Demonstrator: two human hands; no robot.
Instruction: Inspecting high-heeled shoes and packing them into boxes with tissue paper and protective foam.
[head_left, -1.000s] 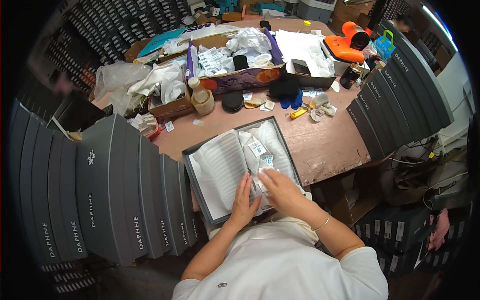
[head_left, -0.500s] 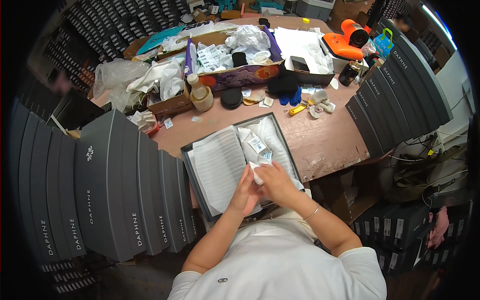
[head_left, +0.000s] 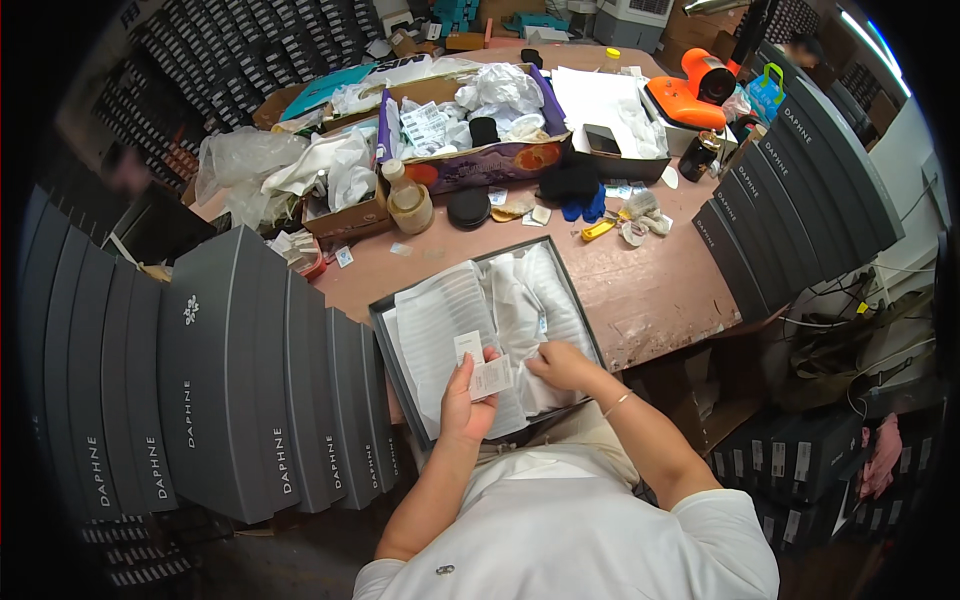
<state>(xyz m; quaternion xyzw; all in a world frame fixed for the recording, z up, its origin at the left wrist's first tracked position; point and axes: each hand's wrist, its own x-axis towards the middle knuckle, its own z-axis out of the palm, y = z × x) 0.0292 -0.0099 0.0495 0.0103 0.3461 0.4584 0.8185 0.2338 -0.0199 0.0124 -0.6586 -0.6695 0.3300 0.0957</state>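
Observation:
An open dark grey shoebox [head_left: 590,335] lies at a slant on the table's near edge. Inside it are two white ribbed foam-wrapped bundles, with crumpled white tissue paper [head_left: 517,312] between and over them. My left hand [head_left: 468,408] is closed around white printed cards [head_left: 490,378], held above the left bundle with the thumb on top. Pinched at the tissue near the box's right front is my right hand [head_left: 563,367]; its fingertips are partly hidden. A small blue-printed packet [head_left: 543,325] peeks out of the tissue.
Tall stacks of grey shoeboxes flank me at left [head_left: 225,370] and right [head_left: 800,190]. Across the table stand a purple carton of waste paper [head_left: 480,160], a bottle of yellowish liquid [head_left: 408,200], a round black tin [head_left: 468,210], a yellow-handled tool [head_left: 598,231] and an orange device [head_left: 690,95].
My hands have come apart from a small white piece they held together. Cards now show spread in my left hand. The blue-printed packets on the tissue are now mostly covered.

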